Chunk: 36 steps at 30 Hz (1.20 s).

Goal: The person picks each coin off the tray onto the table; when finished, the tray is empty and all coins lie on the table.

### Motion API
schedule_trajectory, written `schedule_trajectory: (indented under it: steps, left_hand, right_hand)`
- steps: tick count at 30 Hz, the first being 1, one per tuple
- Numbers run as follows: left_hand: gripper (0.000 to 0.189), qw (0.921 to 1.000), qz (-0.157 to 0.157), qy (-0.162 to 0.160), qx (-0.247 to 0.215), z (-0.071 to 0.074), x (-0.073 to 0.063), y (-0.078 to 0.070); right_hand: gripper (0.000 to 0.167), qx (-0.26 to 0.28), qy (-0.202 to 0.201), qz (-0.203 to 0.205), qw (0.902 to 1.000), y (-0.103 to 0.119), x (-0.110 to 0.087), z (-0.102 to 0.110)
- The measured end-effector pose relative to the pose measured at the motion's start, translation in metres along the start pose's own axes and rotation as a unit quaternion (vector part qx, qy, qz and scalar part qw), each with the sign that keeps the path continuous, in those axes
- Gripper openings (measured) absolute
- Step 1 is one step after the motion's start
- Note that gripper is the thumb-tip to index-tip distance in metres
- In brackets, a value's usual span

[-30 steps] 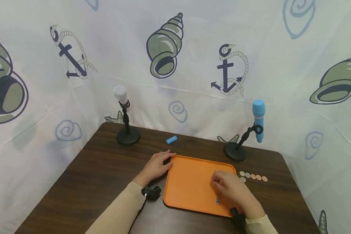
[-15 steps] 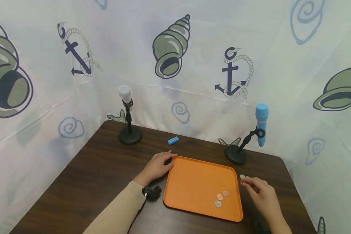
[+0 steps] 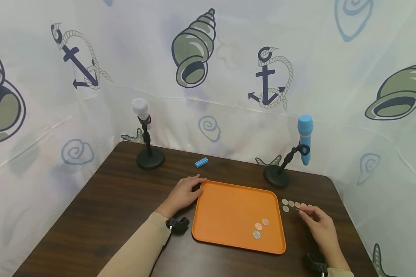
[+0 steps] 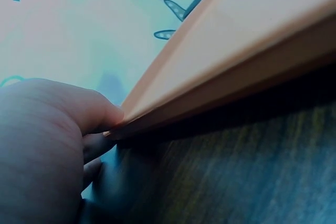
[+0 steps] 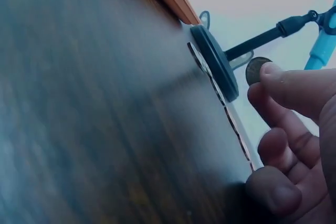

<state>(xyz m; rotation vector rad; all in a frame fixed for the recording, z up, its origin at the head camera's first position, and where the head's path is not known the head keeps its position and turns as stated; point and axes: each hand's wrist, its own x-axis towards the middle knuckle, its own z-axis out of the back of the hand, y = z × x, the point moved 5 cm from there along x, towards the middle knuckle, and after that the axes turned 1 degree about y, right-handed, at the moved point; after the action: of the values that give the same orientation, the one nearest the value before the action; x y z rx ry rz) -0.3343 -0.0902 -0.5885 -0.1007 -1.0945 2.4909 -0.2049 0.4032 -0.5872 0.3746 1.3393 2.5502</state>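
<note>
My right hand (image 3: 319, 227) is off the tray's right side. Its thumb and fingertip pinch a coin (image 5: 257, 70), which the right wrist view shows lifted above the table. Just beyond the fingers lies a row of several coins (image 3: 291, 203), with a single coin (image 3: 286, 208) in front of the row's left end. Three coins (image 3: 258, 226) rest in the near right part of the orange tray (image 3: 235, 204). My left hand (image 3: 182, 194) touches the tray's far left corner with extended fingers and thumb; in the left wrist view a digit (image 4: 105, 109) meets the tray's corner.
A black stand (image 3: 276, 176) with a light blue microphone-shaped object (image 3: 305, 132) stands at the back right. Another black stand (image 3: 150, 157) carries a white bulb-topped object (image 3: 140, 107) at the back left. A blue toy brick (image 3: 201, 162) lies behind the tray. Printed cloth surrounds the table.
My right hand has gone from over the tray to the coins on its right, uncovering coins in the tray, and now holds a coin. The left hand has stayed at the tray's corner.
</note>
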Motion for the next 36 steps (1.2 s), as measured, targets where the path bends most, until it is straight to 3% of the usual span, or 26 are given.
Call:
schedule_trajectory:
  steps: [6,17,26,32,36]
  left_hand:
    - [0.046,1.0000,-0.001,-0.002,0.007,-0.0019,0.0012,0.0024]
    - [0.046,0.9998,-0.014,-0.002,0.011,-0.0012,0.0007,0.0064]
    - [0.045,0.9997,-0.018,-0.006,0.017,-0.0018,0.0010,0.0061]
    - [0.045,0.9999,-0.010,-0.005,0.013,-0.0020,0.0011,0.0056]
    - [0.046,0.9998,-0.011,-0.005,0.016,-0.0036,0.0045,0.0058]
  right_hand:
    - [0.032,-0.003,-0.003,-0.028,0.9996,-0.0072,0.0030,0.0016]
    - [0.043,-0.054,0.049,-0.061,0.9954,-0.0084,-0.0015,-0.0039]
    - [0.033,-0.124,0.071,-0.014,0.9896,-0.0029,-0.0004,-0.0027]
    - [0.033,-0.130,0.106,0.015,0.9858,-0.0021,0.0042,-0.0044]
    - [0.037,-0.120,0.117,0.008,0.9859,-0.0020,0.0075,-0.0029]
